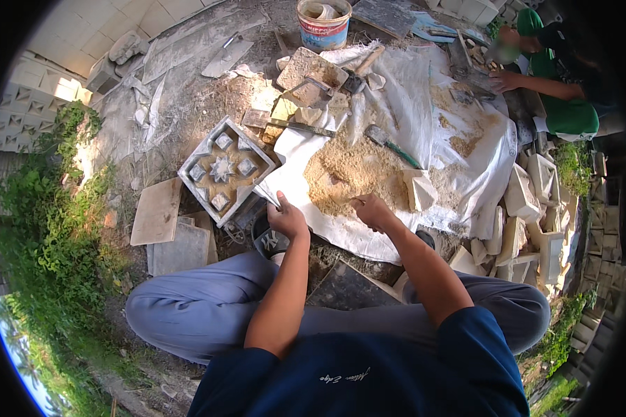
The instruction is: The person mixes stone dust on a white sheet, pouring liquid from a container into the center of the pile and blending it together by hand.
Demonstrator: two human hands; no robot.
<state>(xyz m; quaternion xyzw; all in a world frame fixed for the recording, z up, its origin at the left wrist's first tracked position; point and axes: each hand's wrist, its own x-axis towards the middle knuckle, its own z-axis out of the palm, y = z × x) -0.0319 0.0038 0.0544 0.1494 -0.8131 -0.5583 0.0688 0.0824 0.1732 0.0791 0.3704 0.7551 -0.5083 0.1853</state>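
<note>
My left hand (287,218) is closed in a pinch on the near left edge of a white sack sheet (291,182), close to the corner of a square grey mold (193,178). Inside that mold are a raised star and several small blocks. Over the near side of a pile of tan sandy powder (355,167), my right hand (373,213) is closed with its fingers curled; anything in its grip is hidden. A pale angular block (420,190) rests to the right of the powder. Beyond it lies a green-handled tool (393,146).
A hammer (355,83) and stone pieces lie farther back, before a paint bucket (323,31). Flat tiles (156,212) are at left, stacked pale blocks (524,194) at right. Another person's hand (506,81) works at the far right. Plants (55,236) line the left.
</note>
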